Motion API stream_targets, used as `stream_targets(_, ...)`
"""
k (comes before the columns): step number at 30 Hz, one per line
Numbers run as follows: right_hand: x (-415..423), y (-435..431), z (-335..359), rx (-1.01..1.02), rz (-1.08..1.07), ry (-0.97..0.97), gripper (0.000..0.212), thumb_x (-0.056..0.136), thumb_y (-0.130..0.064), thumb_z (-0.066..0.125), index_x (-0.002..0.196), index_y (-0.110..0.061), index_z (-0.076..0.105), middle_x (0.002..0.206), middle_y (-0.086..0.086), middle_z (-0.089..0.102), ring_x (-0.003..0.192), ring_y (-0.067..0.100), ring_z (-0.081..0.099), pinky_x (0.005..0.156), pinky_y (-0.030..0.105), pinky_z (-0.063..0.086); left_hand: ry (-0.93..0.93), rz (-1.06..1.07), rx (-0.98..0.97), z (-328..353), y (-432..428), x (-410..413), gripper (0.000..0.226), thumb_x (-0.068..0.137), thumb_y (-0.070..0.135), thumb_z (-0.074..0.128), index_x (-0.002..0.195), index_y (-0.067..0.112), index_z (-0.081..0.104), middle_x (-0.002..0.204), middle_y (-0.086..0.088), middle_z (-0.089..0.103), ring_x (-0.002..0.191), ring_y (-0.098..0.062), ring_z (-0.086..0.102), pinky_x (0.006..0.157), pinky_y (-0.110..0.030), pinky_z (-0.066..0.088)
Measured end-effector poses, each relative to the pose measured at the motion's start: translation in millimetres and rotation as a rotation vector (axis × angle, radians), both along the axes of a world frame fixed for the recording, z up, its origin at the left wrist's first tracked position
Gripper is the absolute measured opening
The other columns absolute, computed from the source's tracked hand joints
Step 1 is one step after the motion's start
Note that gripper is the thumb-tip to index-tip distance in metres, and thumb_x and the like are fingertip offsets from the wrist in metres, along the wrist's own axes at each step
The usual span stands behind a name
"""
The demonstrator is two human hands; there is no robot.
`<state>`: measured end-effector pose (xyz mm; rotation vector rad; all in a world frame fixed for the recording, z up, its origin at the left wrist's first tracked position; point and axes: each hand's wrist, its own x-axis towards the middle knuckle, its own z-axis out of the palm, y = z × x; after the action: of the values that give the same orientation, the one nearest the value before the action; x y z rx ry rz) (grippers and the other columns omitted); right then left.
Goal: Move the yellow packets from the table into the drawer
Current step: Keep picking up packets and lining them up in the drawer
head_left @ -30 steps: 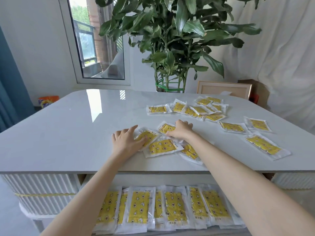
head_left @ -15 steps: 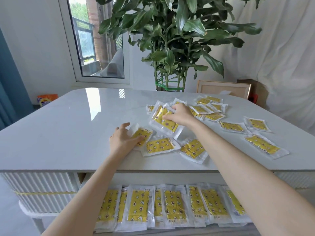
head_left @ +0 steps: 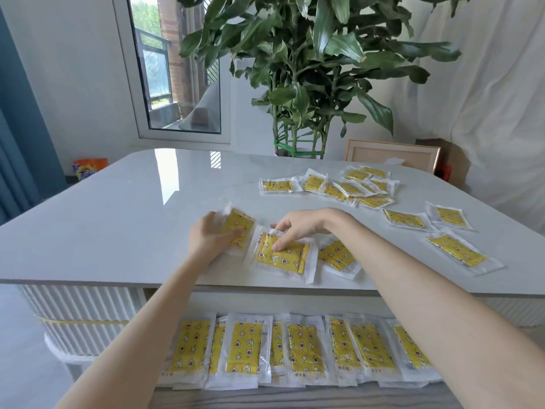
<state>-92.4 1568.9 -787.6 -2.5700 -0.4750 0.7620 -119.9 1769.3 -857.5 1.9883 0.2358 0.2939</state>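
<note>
My left hand [head_left: 210, 238] grips a yellow packet [head_left: 239, 226], tilted up off the grey table [head_left: 118, 219]. My right hand [head_left: 298, 227] pinches the top edge of a stack of yellow packets [head_left: 284, 257] lying near the table's front edge. Another packet [head_left: 336, 256] lies just right of that stack, partly under my right forearm. More packets [head_left: 351, 188] lie scattered at the back right, and three lone packets [head_left: 455, 252] sit at the far right. Below the table's edge, the open drawer [head_left: 295, 346] holds a row of several yellow packets.
A large potted plant [head_left: 306, 84] stands behind the table beside a framed picture [head_left: 392, 154]. A window [head_left: 177, 78] and a blue curtain [head_left: 17, 113] are at the left. White ribbed table legs [head_left: 79, 311] flank the drawer.
My right hand carried a packet back from mid-table and set it on the packet near the front edge. My left hand lifted its packet off the table.
</note>
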Motion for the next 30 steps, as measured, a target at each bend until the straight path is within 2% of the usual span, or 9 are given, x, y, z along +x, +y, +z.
stream_targets(3,0.7,6.4,-1.4,0.003,0.034,-0.027,0.053,0.085,-0.039,0.069,0.128,-0.012,0.059,0.148,0.001,0.044,0.138,0.017,0.037,0.111,0.028,0.025,-0.132,0.111,-0.106,-3.8,11.4,1.5,0.029,0.08,0.026,0.073,0.085,0.01,0.05,0.082,-0.003,0.05,0.082,-0.024,0.051,0.069,-0.035,0.04)
stream_targets(8,3.3,14.2,-4.6,-0.007,0.008,-0.134,0.066,0.083,-0.051,0.066,0.137,-0.017,0.049,0.144,0.001,0.045,0.134,0.019,0.04,0.108,0.03,0.03,-0.162,0.191,-0.201,-2.4,16.4,3.4,0.031,0.083,0.028,0.067,0.101,0.005,0.055,0.096,-0.015,0.061,0.09,-0.033,0.062,0.078,-0.051,0.054)
stream_targets(11,4.1,12.9,-8.4,0.014,-0.049,-0.167,0.063,0.082,-0.052,0.066,0.132,-0.016,0.052,0.135,0.003,0.052,0.128,0.021,0.046,0.109,0.036,0.035,-0.19,0.189,-0.199,-1.2,14.8,1.7,0.025,0.086,0.027,0.065,0.092,0.006,0.053,0.083,-0.009,0.056,0.081,-0.029,0.057,0.07,-0.04,0.047)
stream_targets(14,5.3,9.6,-12.9,0.049,-0.096,-0.175,0.038,0.081,-0.054,0.067,0.101,-0.022,0.061,0.099,-0.007,0.058,0.106,0.02,0.053,0.101,0.036,0.039,-0.202,0.177,-0.187,0.2,14.1,-1.4,0.027,0.086,0.028,0.066,0.083,0.007,0.049,0.073,-0.003,0.05,0.073,-0.024,0.048,0.065,-0.034,0.038)
stream_targets(16,3.3,7.4,-16.9,0.109,-0.158,-0.19,0.048,0.079,-0.055,0.068,0.109,-0.019,0.063,0.109,-0.004,0.061,0.113,0.021,0.054,0.102,0.036,0.04,-0.199,0.146,-0.181,2.3,13.0,-5.3,0.034,0.084,0.033,0.068,0.087,0.002,0.053,0.08,-0.012,0.058,0.079,-0.032,0.054,0.071,-0.039,0.044)
stream_targets(19,2.2,4.4,-24.0,0.22,-0.272,-0.199,0.073,0.074,-0.053,0.074,0.131,-0.01,0.056,0.135,0.006,0.054,0.125,0.023,0.051,0.105,0.036,0.04,-0.162,0.128,-0.18,3.7,10.7,-9.3,0.054,0.082,0.037,0.07,0.105,-0.009,0.055,0.112,-0.026,0.06,0.108,-0.04,0.056,0.089,-0.048,0.046)
stream_targets(22,-2.3,1.8,-25.6,0.383,-0.381,-0.163,0.078,0.069,-0.043,0.082,0.131,-0.004,0.054,0.132,0.009,0.058,0.119,0.024,0.057,0.104,0.039,0.045,-0.191,0.069,-0.23,7.4,8.6,-18.4,0.023,0.083,0.029,0.071,0.077,0.01,0.059,0.077,-0.006,0.063,0.078,-0.027,0.058,0.065,-0.032,0.045)
stream_targets(27,-25.0,-6.0,-18.4,0.514,-0.502,-0.185,0.075,0.073,-0.028,0.083,0.134,0.001,0.049,0.131,0.008,0.055,0.117,0.025,0.058,0.101,0.036,0.046,-0.216,-0.01,-0.347,9.7,12.0,-39.5,0.019,0.084,0.02,0.07,0.1,0.011,0.065,0.087,-0.003,0.069,0.079,-0.019,0.066,0.069,-0.025,0.054)
stream_targets(30,-42.5,-11.0,-9.7,0.629,-0.492,-0.129,0.047,0.075,-0.017,0.081,0.115,0.002,0.064,0.109,0.013,0.07,0.087,0.021,0.069,0.088,0.036,0.056,-0.211,-0.016,-0.409,14.1,11.6,-55.5,0.022,0.086,0.019,0.069,0.105,0.011,0.063,0.085,0.002,0.068,0.077,-0.017,0.066,0.067,-0.023,0.056)
